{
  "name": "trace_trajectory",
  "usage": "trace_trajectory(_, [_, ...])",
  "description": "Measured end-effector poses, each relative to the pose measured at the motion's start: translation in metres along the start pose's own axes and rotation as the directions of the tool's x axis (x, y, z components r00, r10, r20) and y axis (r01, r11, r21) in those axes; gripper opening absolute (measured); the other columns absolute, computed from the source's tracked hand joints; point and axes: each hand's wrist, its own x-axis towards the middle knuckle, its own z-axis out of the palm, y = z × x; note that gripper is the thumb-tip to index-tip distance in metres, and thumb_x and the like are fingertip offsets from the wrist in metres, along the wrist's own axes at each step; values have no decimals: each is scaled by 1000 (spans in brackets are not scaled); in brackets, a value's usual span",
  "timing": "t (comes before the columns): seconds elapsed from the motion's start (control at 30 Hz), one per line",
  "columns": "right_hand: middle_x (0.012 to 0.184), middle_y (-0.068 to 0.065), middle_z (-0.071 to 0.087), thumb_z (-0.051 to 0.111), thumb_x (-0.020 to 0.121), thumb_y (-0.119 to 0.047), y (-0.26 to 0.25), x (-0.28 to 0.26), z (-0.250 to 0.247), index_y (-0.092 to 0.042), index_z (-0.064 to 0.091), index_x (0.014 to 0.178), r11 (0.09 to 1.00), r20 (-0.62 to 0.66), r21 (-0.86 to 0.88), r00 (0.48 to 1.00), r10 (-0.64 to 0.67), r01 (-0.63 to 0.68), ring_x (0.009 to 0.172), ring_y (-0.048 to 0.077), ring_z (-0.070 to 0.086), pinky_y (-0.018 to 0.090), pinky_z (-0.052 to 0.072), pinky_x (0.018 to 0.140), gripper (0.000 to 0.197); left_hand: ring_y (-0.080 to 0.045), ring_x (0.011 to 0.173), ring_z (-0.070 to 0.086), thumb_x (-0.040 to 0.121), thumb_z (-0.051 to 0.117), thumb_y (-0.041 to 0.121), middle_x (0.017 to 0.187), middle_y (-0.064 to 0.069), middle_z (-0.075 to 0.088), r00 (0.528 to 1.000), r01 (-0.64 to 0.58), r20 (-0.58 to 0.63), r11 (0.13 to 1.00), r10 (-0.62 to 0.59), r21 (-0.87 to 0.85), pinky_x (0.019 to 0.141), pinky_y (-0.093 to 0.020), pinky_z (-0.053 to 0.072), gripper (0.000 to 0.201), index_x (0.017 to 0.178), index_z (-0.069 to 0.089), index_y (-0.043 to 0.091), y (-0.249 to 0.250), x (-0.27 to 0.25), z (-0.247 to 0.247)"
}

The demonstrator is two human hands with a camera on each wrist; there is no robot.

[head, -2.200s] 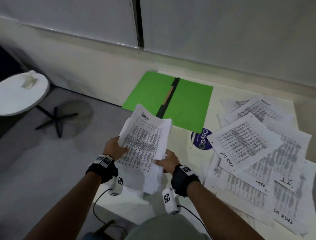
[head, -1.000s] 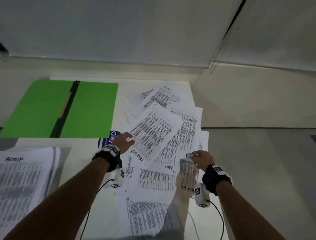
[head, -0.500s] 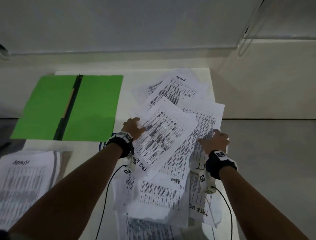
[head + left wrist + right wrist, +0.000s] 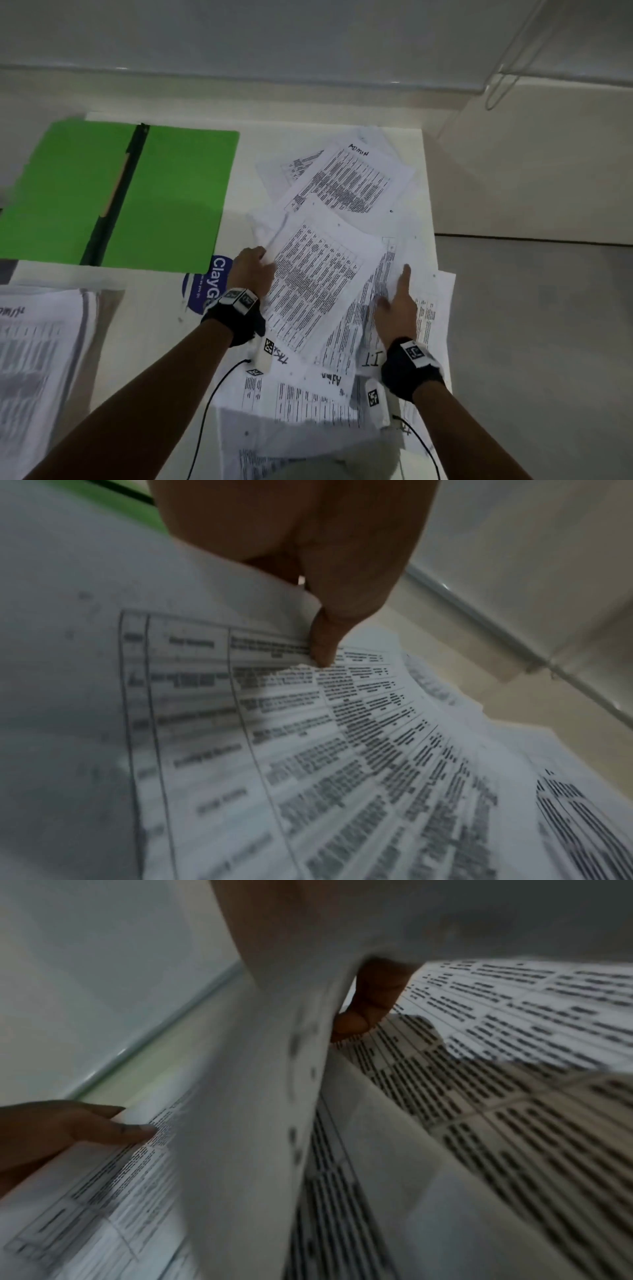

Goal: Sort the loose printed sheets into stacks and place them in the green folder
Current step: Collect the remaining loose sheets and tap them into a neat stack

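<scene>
Both wrist views are blurred and mostly filled with paper; print reads only as dark bars, no words legible. In the head view the sorted stack at your near left is smeared and cut off by the frame edge, its handwritten heading unreadable. The lower pile edge is hidden behind your arms and something pale at the bottom.

Loose printed sheets are thin white paper with dense table print, overlapping at odd angles on the pale desk, some edges curling. One far sheet has a handwritten "ADMIN" heading; "I.T" and "Admin" show on sheets near your right wrist. The green folder lies open and flat at far left, matte green with a dark spine strip and a tan fastener. A blue round sticker is partly under its near corner.

Your left hand grips the left edge of the top sheet, thumb pressed on the printed face and fingers beneath. Your right hand has its index finger straight over the pile; the right wrist view shows a fingertip behind a lifted, bending sheet, but I can't tell if it's actually pinching. The folder sits left of your left hand, well apart from your right; neither touches it.
</scene>
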Motion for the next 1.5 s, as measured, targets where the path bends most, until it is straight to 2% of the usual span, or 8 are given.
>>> trace_trajectory(0.17, [122,31,58,51,97,-7,4,-39,-15,-16,9,155,998,98,56,995,28,-33,97,41,61,37,48,80,72,-28,75,63,84,61,24,80,-11,70,983,119,-117,979,-139,-162,66,-29,45,17,86,67,8,-41,-47,-10])
trace_trajectory(0.33, [159,11,23,55,96,-35,4,-82,-2,-16,9,154,968,304,207,950,72,-140,143,28,31,37,28,114,77,-40,115,56,84,65,17,126,-20,59,972,234,14,955,-235,-180,95,-42,46,51,132,48,7,-65,-101,4])
trace_trajectory(0.57, [113,-1,58,65,86,-7,-7,-115,22,-10,46,132,980,289,163,955,67,-118,104,14,56,28,47,94,50,-28,96,63,72,79,8,102,-16,68,893,450,319,641,-318,-621,88,-39,48,37,104,63,-2,-75,-138,10])
trace_trajectory(0.8, [92,-7,64,65,84,0,8,-135,10,-12,62,113,991,414,137,908,-63,6,79,-3,59,13,47,66,31,-36,127,49,87,59,2,134,-21,55,829,554,514,446,-220,-703,110,-46,34,45,131,52,2,-91,-165,-8])
trace_trajectory(0.93, [107,-5,63,67,83,1,24,-137,9,-13,55,124,996,411,83,910,-64,33,89,6,61,22,55,85,45,-38,129,44,86,62,17,139,-25,48,832,555,496,362,-249,-749,98,-42,42,57,138,45,-1,-95,-172,-8])
trace_trajectory(1.13, [91,-1,55,57,84,-18,48,-129,21,-23,45,109,988,519,-142,854,30,52,85,19,53,24,44,74,29,-35,126,49,81,72,6,132,-19,55,808,589,421,546,-412,-596,102,-46,39,48,124,56,-8,-101,-182,17])
trace_trajectory(1.33, [127,12,48,69,78,-21,50,-87,-37,-15,51,123,972,-73,-183,988,137,-149,112,34,53,46,48,96,48,-29,81,64,70,78,3,91,-19,67,867,480,121,745,-484,-464,75,-37,52,34,99,64,-9,-117,-175,4])
trace_trajectory(1.5, [138,19,33,78,74,-45,56,-63,-55,-8,32,137,869,-63,-388,950,306,-306,126,39,39,48,44,96,87,-30,84,62,68,77,-1,100,-22,68,852,442,21,696,-524,-566,84,-40,52,41,108,65,-6,-138,-158,-19])
